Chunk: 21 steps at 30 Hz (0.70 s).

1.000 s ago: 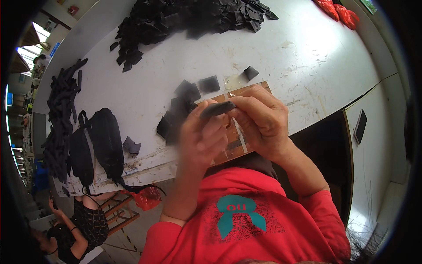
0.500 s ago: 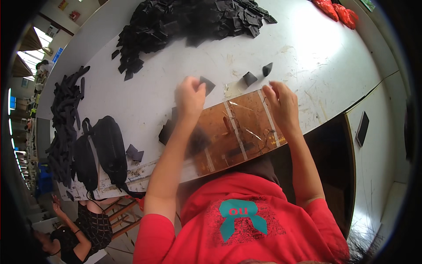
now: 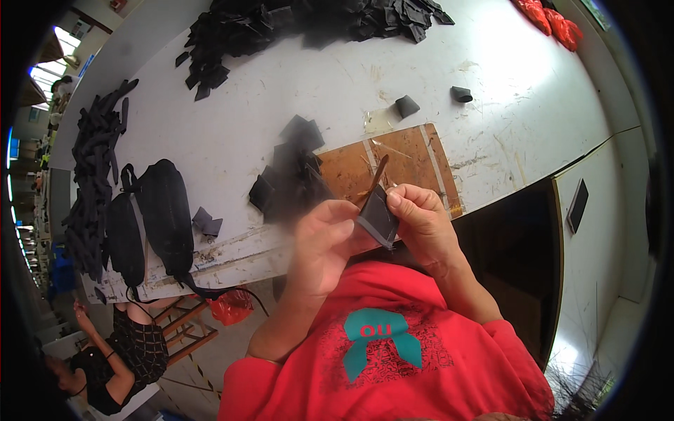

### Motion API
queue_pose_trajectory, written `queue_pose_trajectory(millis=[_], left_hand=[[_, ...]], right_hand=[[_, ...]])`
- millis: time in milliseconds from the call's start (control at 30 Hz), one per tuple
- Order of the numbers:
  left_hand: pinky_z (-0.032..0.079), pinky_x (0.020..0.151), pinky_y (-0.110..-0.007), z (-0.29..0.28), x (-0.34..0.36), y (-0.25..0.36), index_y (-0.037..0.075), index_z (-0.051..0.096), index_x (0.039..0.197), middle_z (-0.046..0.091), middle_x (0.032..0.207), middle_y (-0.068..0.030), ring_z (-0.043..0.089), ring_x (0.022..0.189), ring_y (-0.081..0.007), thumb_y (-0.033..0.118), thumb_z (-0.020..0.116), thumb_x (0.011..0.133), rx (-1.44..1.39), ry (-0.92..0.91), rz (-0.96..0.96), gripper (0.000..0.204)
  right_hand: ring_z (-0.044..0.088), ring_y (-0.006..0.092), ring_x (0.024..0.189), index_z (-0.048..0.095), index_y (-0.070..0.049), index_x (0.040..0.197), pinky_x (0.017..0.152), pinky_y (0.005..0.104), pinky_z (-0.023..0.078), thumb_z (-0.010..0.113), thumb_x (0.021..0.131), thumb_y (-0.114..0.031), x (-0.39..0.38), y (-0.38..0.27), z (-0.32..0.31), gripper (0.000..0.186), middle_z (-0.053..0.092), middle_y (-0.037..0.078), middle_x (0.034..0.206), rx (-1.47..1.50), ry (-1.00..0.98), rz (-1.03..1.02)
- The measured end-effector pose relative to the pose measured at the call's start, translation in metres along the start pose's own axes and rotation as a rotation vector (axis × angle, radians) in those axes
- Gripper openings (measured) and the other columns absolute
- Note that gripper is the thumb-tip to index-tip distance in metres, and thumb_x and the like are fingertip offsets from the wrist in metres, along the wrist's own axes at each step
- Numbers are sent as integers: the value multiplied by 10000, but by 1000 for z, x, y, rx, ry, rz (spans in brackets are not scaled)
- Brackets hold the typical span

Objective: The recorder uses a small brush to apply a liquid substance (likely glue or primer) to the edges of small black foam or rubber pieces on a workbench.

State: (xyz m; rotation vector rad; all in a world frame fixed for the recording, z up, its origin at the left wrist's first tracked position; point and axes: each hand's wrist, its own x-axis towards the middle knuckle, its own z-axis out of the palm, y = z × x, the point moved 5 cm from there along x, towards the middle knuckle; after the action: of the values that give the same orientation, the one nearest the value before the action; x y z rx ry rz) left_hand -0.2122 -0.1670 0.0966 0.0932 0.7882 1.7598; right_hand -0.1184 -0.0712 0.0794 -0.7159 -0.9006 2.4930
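A small black fabric piece (image 3: 379,219) is held up between my hands, over the near edge of the brown board (image 3: 414,151). My right hand (image 3: 425,224) pinches it from the right with thumb and fingers. My left hand (image 3: 324,242) has its thumb and fingertips closed at the piece's left edge. From the top of the piece a thin brown stick (image 3: 381,172) slants up; whether it is inside or behind the fabric I cannot tell. Left of the board lies a blurred heap of black fabric pieces (image 3: 288,172). Beyond the board sit two folded black pieces (image 3: 406,107), (image 3: 461,94).
A large pile of black pieces (image 3: 232,31) covers the far table. At the left are rolled black strips (image 3: 91,182) and a black pouch (image 3: 172,217) with straps. Red plastic bags (image 3: 554,24) lie far right, a phone (image 3: 578,205) at the right. Another person (image 3: 105,351) sits lower left.
Both hands have come together, nearer my body, around the black piece. The brown stick has left the board and now sticks up from that piece. Another folded piece has shifted to the right.
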Motion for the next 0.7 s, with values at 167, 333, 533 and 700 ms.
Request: queue_pose_trajectory(millis=[167,333,533,700], left_hand=[[521,725,-346,-3,-1,-10,-11,546,958,609,906,-129,611,797,-219,25,544,811,84,43,1,151],[516,651,-292,-2,-5,-7,-13,558,936,622,856,-132,617,733,-192,32,548,827,72,24,48,119],[476,548,-210,-4,-2,-6,-11,590,869,622,743,-64,584,618,-114,45,595,812,253,132,54,79],[472,567,-180,0,-5,-7,-30,583,866,609,752,-25,560,662,-43,7,587,818,641,165,269,61]], right_hand=[[539,80,683,561,-34,819,627,220,455,549,870,-131,-3,8,1,111,572,6,768,-3,57,26],[542,84,676,557,-33,819,604,233,466,544,874,-129,-1,7,-3,111,559,7,752,-10,97,-17],[534,83,642,579,-18,841,583,233,452,578,860,-209,-1,10,-6,192,570,25,742,-104,74,-9],[557,189,657,587,-26,898,530,272,436,643,758,-78,-34,-35,26,160,529,109,865,-1200,163,-727]])
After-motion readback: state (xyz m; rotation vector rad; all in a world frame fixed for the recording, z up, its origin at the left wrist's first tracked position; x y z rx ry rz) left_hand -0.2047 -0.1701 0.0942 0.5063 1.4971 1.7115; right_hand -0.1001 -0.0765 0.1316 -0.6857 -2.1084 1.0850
